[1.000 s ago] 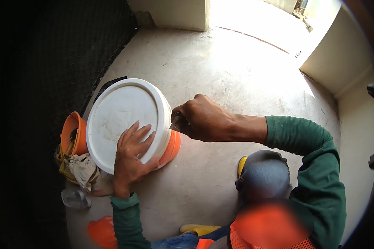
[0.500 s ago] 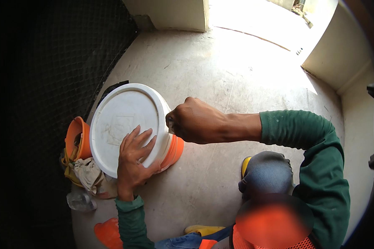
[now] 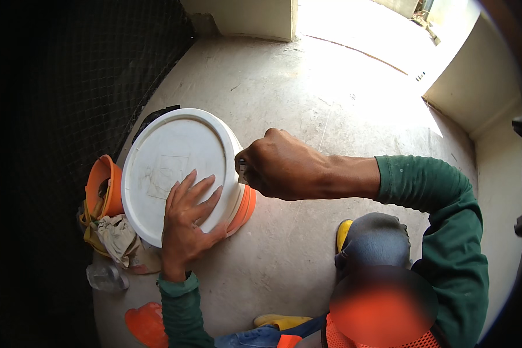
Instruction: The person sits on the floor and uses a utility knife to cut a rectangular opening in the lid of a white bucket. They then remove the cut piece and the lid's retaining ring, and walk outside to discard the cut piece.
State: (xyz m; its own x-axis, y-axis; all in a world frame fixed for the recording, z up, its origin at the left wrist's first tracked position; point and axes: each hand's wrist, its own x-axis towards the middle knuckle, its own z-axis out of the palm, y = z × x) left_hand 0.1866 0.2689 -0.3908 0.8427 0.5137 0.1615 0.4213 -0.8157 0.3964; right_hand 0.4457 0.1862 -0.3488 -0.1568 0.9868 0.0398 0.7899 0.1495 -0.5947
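Observation:
A white round lid (image 3: 151, 148) tops a bucket whose lower side shows orange bands (image 3: 246, 209), left of centre. My left hand (image 3: 188, 226) rests on the lid with its fingers spread, its thumb side by the near right rim. Against the right side of the rim, my right hand (image 3: 281, 165) is closed in a fist. A small bit of something grey shows at its inner edge, close to the rim; most of it is hidden by the fingers, so its kind is unclear.
Left of the bucket lie an orange container (image 3: 111, 194), crumpled pale cloth (image 3: 119, 238) and a clear plastic container (image 3: 107, 278). An orange object (image 3: 146, 323) sits near my left forearm. Dark netting (image 3: 98, 75) borders the left; yellow footwear (image 3: 281, 321) shows below.
My right fist and forearm have shifted slightly to the right beside the rim. My left hand stays spread on the lid. The view itself has moved a little.

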